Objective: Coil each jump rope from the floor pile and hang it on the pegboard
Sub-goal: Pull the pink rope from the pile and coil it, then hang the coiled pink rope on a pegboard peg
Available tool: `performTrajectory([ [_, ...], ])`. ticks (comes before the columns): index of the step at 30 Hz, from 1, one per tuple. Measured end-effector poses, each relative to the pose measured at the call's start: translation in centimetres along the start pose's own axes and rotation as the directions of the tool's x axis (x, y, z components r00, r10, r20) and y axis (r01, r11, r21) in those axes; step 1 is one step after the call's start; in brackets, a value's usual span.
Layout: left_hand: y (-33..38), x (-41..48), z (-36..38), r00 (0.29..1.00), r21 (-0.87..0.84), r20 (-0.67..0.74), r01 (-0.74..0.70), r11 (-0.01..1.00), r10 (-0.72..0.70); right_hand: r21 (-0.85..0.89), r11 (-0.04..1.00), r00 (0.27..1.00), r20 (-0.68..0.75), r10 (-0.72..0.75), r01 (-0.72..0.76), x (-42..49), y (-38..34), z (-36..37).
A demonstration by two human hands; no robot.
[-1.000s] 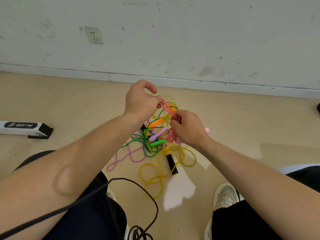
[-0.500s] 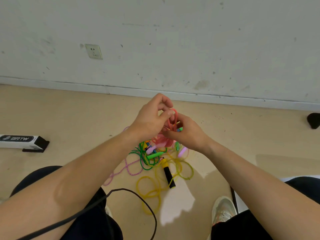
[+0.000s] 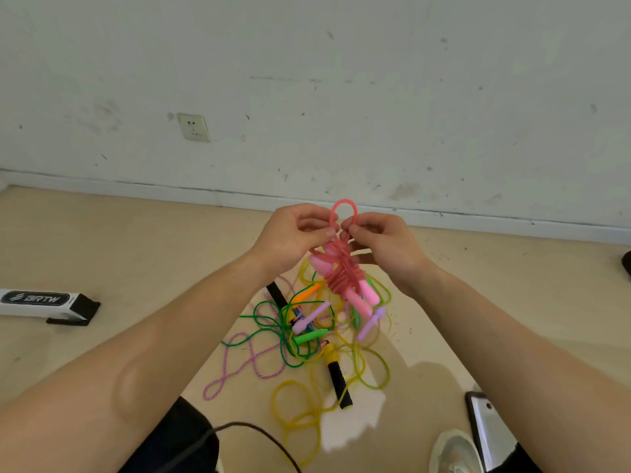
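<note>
Your left hand (image 3: 293, 235) and right hand (image 3: 384, 242) pinch the coiled pink rope (image 3: 343, 273) — floor pile (image 3: 317, 339) at six o'clock.

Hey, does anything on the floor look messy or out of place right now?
Yes. The thin green cord, translucent yellow cord and braided pink-purple rope lie tangled in a loose heap on the tan floor. The pink plastic rope held above it looks neatly wound.
</note>
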State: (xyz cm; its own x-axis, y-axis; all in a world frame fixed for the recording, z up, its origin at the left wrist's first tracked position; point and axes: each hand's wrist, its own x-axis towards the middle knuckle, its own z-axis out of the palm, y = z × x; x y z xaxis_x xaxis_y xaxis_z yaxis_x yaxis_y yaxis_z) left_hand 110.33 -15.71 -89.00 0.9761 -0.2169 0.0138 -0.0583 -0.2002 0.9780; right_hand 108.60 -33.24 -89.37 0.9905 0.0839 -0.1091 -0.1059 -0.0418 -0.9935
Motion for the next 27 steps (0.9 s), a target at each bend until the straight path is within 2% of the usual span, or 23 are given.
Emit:
performTrajectory([
  [8, -2.3, 12.0, -1.2, 0.997, 0.184, -0.077, -0.016, 0.983, 0.031, 0.115, 0.991, 0.992, -0.102, 0.074, -0.062, 12.3, -0.4, -0.9],
  [12, 1.6, 15.3, -2.9, 0.995, 0.230, -0.101, 0.027, 0.973, -0.004, 0.130, 0.985, 0.987, -0.098, 0.127, -0.114, 15.8, -5.1, -1.5],
  [16, 11.7, 16.8, -5.4, 0.994, 0.242, -0.089, 0.077, 0.967, -0.057, 0.096, 0.987, 0.986, -0.095, 0.140, -0.131, 16.2, -15.5, -2.4],
  [22, 32.6, 17.6, -9.1, 0.987, 0.229, -0.120, 0.128, 0.965, -0.103, 0.021, 0.988, 0.988, -0.031, 0.154, -0.154, 14.3, -36.3, -4.0],
  [27, 47.4, 18.1, -11.9, 0.996, 0.284, -0.053, 0.089, 0.955, -0.078, 0.043, 0.986, 0.987, -0.013, 0.161, -0.160, 12.3, -50.9, -5.4],
])
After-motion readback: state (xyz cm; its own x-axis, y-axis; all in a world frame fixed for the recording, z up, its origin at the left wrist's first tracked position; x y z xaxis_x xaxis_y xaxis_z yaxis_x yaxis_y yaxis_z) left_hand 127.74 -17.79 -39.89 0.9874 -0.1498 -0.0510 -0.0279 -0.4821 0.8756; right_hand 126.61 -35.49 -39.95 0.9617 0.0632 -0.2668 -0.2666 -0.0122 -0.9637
